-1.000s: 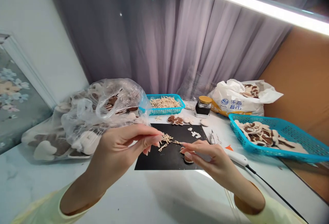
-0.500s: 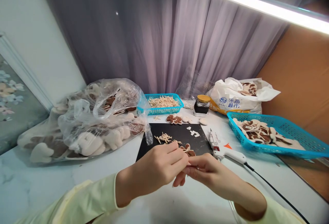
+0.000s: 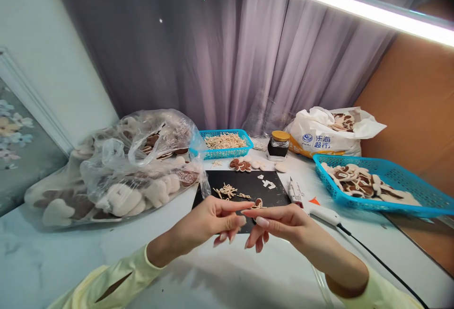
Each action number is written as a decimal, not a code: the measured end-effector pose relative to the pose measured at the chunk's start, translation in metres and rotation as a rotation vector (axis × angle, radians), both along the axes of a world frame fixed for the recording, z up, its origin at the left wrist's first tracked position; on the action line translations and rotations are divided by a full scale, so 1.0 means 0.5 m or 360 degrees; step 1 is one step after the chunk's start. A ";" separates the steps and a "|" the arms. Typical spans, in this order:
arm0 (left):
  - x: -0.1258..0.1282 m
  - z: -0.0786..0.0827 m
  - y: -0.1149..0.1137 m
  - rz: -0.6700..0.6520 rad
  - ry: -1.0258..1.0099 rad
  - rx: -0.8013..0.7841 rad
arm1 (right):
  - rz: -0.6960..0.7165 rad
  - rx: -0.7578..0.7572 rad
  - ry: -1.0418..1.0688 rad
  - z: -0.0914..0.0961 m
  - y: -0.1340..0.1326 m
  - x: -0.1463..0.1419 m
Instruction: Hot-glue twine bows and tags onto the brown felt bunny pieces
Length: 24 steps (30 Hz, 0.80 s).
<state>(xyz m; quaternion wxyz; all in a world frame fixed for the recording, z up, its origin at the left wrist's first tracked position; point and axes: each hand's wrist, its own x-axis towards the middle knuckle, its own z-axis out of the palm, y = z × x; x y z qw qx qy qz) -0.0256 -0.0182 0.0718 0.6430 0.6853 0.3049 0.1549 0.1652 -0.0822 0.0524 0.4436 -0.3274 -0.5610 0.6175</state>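
Note:
A small brown and cream felt piece with a cream cord bow (image 3: 258, 203) shows just above the fingers of my right hand (image 3: 289, 224). My right thumb and index finger are closed as in a pinch around it, and the fingers hide its lower part. My left hand (image 3: 218, 221) has its index finger stretched out, its tip touching or nearly touching the bow, and its thumb apart below. Beyond the hands lies a black mat (image 3: 248, 181). On it rest a heap of small cord bows (image 3: 226, 190), one loose bow (image 3: 244, 195) and several white labels (image 3: 266, 182).
A white glue gun (image 3: 324, 214) with a black cable lies right. Blue baskets hold cord bows (image 3: 198, 152) and felt pieces (image 3: 393, 169). A clear bag of felt shapes (image 3: 117, 172) fills the left. Behind stand a yellow-lidded jar (image 3: 278, 145) and a white bag (image 3: 301, 131).
My hands have moved apart slightly, and the left has shifted left with its fingers opened out. The felt piece with the bow has tilted and now shows less above the right fingers.

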 end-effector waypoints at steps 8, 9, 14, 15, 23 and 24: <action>0.035 -0.024 -0.019 0.0287 -0.0358 -0.0515 | -0.0093 -0.0004 -0.0153 -0.005 0.006 -0.005; 0.033 -0.021 -0.017 0.0349 -0.0369 -0.0449 | -0.0149 -0.0025 -0.0168 -0.005 0.006 -0.003; -0.005 0.012 0.009 0.0611 -0.0515 -0.0040 | -0.0201 -0.0204 0.0053 -0.002 0.007 0.010; -0.018 0.021 0.017 0.0662 -0.0560 0.0031 | -0.0174 -0.0242 0.0169 -0.002 0.008 0.014; -0.080 0.066 0.030 0.0969 -0.0352 0.1092 | 0.0190 -0.0587 0.0731 -0.006 0.012 0.036; -0.069 0.067 0.024 0.0850 -0.0229 0.1269 | 0.0228 -0.0618 0.0737 -0.005 0.012 0.034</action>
